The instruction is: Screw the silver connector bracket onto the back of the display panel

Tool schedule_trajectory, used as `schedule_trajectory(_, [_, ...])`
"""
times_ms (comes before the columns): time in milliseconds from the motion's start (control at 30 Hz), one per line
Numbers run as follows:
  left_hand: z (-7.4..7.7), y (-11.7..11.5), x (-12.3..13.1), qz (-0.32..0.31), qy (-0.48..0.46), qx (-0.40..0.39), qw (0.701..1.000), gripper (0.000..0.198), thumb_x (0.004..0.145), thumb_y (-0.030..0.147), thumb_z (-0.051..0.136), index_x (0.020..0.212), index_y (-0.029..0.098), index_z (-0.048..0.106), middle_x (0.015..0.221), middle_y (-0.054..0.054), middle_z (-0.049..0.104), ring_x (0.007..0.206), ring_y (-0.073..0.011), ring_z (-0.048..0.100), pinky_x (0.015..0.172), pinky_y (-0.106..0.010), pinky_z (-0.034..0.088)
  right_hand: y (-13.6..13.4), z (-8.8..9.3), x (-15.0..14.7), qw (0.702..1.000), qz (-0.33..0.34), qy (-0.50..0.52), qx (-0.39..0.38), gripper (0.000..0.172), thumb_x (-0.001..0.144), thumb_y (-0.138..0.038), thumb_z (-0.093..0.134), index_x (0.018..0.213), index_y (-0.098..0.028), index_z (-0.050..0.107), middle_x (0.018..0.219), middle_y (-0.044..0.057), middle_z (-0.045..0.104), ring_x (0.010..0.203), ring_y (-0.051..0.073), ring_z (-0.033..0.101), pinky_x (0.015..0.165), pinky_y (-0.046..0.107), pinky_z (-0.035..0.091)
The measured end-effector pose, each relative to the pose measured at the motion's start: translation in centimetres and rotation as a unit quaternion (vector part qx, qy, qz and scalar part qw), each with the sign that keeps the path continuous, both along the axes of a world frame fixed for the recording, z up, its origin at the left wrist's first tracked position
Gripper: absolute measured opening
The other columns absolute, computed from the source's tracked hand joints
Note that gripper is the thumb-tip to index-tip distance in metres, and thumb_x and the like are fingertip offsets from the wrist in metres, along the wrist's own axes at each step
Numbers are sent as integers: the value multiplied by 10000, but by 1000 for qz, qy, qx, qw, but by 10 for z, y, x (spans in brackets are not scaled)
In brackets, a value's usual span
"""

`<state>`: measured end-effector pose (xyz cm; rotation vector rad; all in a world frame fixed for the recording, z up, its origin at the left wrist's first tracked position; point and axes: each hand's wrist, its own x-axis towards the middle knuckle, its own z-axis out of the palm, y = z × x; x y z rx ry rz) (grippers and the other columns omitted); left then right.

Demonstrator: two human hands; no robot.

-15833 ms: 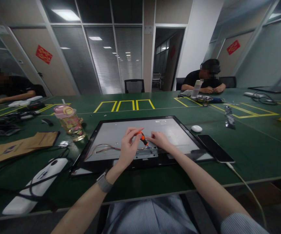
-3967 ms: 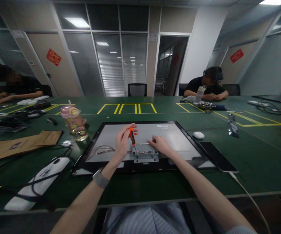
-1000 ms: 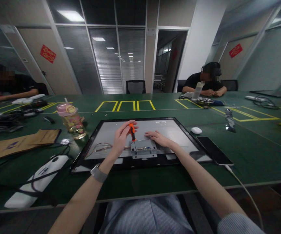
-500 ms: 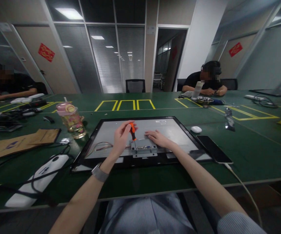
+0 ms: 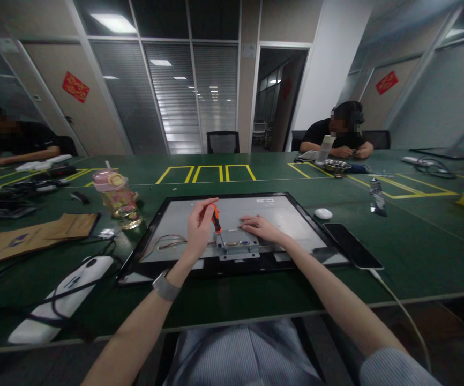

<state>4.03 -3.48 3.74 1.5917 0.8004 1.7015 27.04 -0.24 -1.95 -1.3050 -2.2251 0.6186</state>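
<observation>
My left hand (image 5: 200,224) is closed on the orange and black handle of a screwdriver (image 5: 216,219). The shaft slants down to the left part of a grey metal box (image 5: 238,252) with ports along its near side; whether the tip sits in a screw is too small to tell. Fingers outstretched, my right hand (image 5: 261,228) lies flat at the back of that box and on the panel. Both are over a flat display panel (image 5: 296,217) with a grey back and black frame, lying on the table. Thin coloured wires (image 5: 167,242) run from the box's left side.
Left of the panel stand a drink cup (image 5: 117,198), a brown paper bag (image 5: 35,238) and a white power strip (image 5: 61,300) with black cables. To the right lie a phone (image 5: 352,245) on a cable and a white case (image 5: 323,214). Two people sit across the green table (image 5: 425,241).
The screwdriver handle leans a little more to the left, and my left hand has turned slightly with it. My right hand stays in place.
</observation>
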Motion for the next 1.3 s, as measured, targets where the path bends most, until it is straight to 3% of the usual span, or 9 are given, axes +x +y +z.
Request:
schedule_trajectory(100, [-2,-1,2,-38,-53,-12,998,267,889,346,488,1004,169,652,835,-42,630,782,-150,603,757,-283,483,3,-1,2,998,3,62,-4,338,826,-495,567,874,-216,752,1174,92,665,1180,292,545,1082,513,276])
schedule_trajectory(267, [0,-3,2,26,5,29,999,180,840,318,590,915,192,696,894,-29,580,713,-103,554,663,-215,458,6,-3,1,994,-9,110,-5,312,766,-492,641,762,-203,757,1060,90,709,1069,275,615,987,433,420])
schedule_trajectory(433, [-2,-2,2,-11,-5,-2,1000,271,890,341,512,1062,197,664,885,-37,624,783,-135,610,743,-253,480,5,-2,-1,993,-19,113,-8,290,762,-469,647,736,-201,755,1031,87,716,1047,273,625,968,422,433])
schedule_trajectory(533, [-4,0,2,-42,-31,-9,999,282,904,353,475,1033,189,664,893,-45,648,814,-149,626,766,-273,486,4,-1,-2,992,-17,121,-8,293,762,-466,646,741,-194,753,1005,95,721,1051,274,623,961,423,434])
schedule_trajectory(767, [1,-5,2,34,19,27,999,183,832,344,603,897,199,694,854,-21,551,691,-106,538,627,-218,451,6,-4,-1,989,-16,147,-30,316,738,-482,666,769,-180,754,998,99,721,1057,274,616,964,418,427])
schedule_trajectory(900, [-3,-2,1,-32,-20,-2,999,271,900,358,488,1035,187,650,844,-35,601,733,-128,587,701,-252,475,8,-5,1,990,-7,134,-34,347,758,-507,639,800,-184,758,1080,105,696,1056,270,613,959,423,428])
schedule_trajectory(1000, [-6,1,2,-68,-52,-14,996,287,900,368,469,1010,169,644,879,-56,635,798,-158,614,751,-286,485,8,-4,1,993,1,115,-28,370,771,-533,617,809,-194,759,1147,100,669,1063,265,607,977,428,412])
schedule_trajectory(1200, [-2,-1,1,10,18,9,1000,204,849,349,573,911,186,677,811,-19,575,679,-110,519,630,-212,430,5,-1,1,991,44,119,-41,393,774,-560,604,872,-210,753,1163,83,664,1163,274,545,1052,459,329])
schedule_trajectory(1300, [-2,-1,0,14,24,0,1000,208,875,339,541,943,192,672,738,-2,554,652,-104,504,615,-204,417,6,-2,0,990,56,126,-43,397,785,-549,598,865,-192,750,1158,100,664,1135,271,564,1049,459,333])
